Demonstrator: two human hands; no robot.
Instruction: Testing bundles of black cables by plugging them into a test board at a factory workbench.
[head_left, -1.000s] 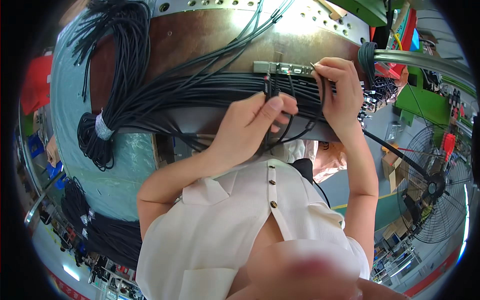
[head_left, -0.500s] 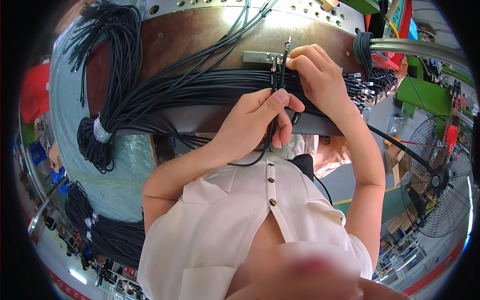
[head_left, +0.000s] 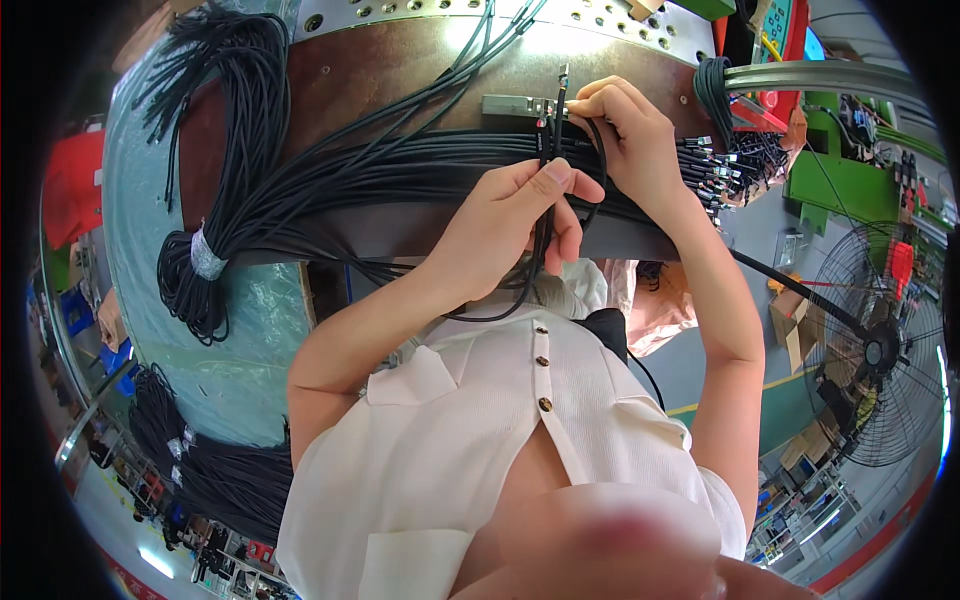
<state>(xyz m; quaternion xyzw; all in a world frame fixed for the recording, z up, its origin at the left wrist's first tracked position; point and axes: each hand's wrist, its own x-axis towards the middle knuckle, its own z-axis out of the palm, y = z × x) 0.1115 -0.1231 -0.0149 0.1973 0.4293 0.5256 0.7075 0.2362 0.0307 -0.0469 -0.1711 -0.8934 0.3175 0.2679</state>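
My left hand (head_left: 497,225) is closed, thumb over index finger, around black cables (head_left: 546,150) whose stripped ends stick up past the fingers. One of those ends (head_left: 563,78) rises highest and shows bare metal at its tip. Up and to the right, my right hand (head_left: 642,150) pinches the end of a black cable (head_left: 599,150) that curves down beside the left fingers. Just left of its fingertips lies a small grey metal block (head_left: 512,105) on the brown bench. Beneath both hands runs a thick bundle of black cables (head_left: 370,170), its connector ends (head_left: 715,175) fanned out at the right.
Wrapped silvery tape (head_left: 207,255) binds the bundle's coiled left part. More black cables (head_left: 225,470) lie lower left on plastic-covered surface (head_left: 255,375). A perforated metal plate (head_left: 385,10) borders the bench's far side. A large fan (head_left: 880,348) stands at the right.
The cable at my right fingertips now bends in a wider loop. Both hands have shifted slightly up and left in the picture, along with the cables.
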